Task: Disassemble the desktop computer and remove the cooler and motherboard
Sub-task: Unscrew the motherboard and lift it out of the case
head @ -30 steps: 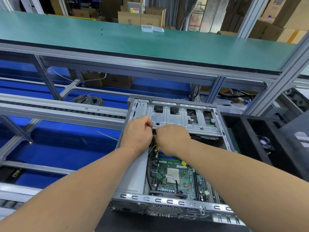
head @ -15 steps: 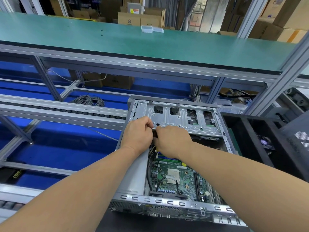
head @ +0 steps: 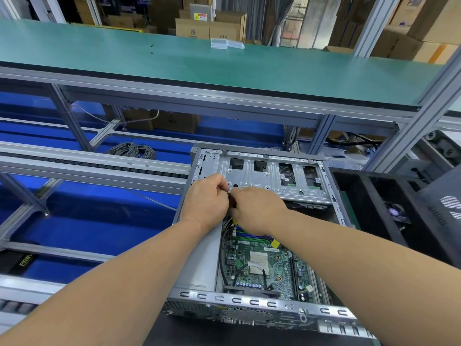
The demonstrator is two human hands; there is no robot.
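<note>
Hands are meeting at the near left edge of the shiny silver metal drive cage (head: 272, 179), which is sitting across the far half of the big grey open desktop computer case (head: 197, 268). The case is lying flat on the dark work table (head: 159, 330), in front of the long green bench top (head: 199, 68), with its lid off and its inside showing. The green square motherboard (head: 272, 268) is lying in the bottom of the case, nearer the person, and no cooler is sitting on its pale middle chip. The left hand (head: 207, 203) is curling its fingers tight by the cage edge, and the right hand (head: 257, 211) is curling just beside it, touching it. Both seem to be pinching something small and dark between them, perhaps a plug or a clip, but I cannot tell what, as the fingers are hiding it. To do this step well, I think one hand should be keeping the part steady while the other is pulling straight and gently, holding the plug and not the wire. Thin black cables (head: 223, 248) are running down the left side of the board, so they should be kept from snagging. A small yellow tab (head: 275, 243) is sticking up near the blue and green memory slots (head: 249, 234).
</note>
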